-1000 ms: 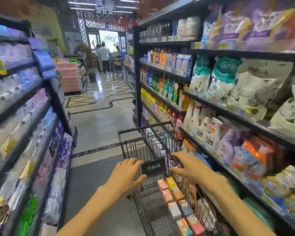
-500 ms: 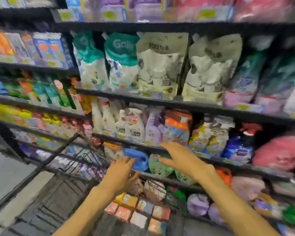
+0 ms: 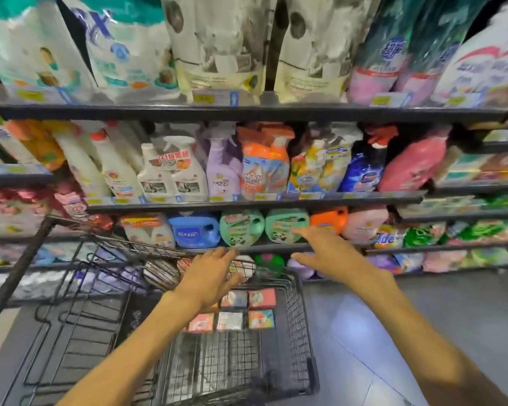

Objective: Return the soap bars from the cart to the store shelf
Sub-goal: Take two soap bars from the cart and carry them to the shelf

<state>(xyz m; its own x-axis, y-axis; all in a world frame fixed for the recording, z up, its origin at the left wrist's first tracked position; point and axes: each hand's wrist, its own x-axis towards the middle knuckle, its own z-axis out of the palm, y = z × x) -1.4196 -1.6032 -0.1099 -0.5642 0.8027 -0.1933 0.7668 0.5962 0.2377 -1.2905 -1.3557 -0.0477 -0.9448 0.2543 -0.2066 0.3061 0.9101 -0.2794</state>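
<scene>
Cart (image 3: 298,317) holding boxed soap bars (image 3: 248,310), left hand (image 3: 207,281) and right hand (image 3: 329,252) both spread, empty

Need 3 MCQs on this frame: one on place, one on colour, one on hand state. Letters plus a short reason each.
1. Where are the soap bars?
A. In the cart
B. On the floor
C. In the right hand

2. What colour is the jug just left of the two green jugs?
A. Red
B. Blue
C. Yellow

3. What is the left hand doing?
A. Gripping a spray bottle
B. Holding a soap bar
C. Held open over the cart, holding nothing

Key:
1 A: the bars lie in rows inside the wire basket.
2 B: a blue jug stands next to the green pair on that shelf.
3 C: the fingers are spread above the bars with nothing in them; the right hand is open too, stretched toward the shelf.
</scene>
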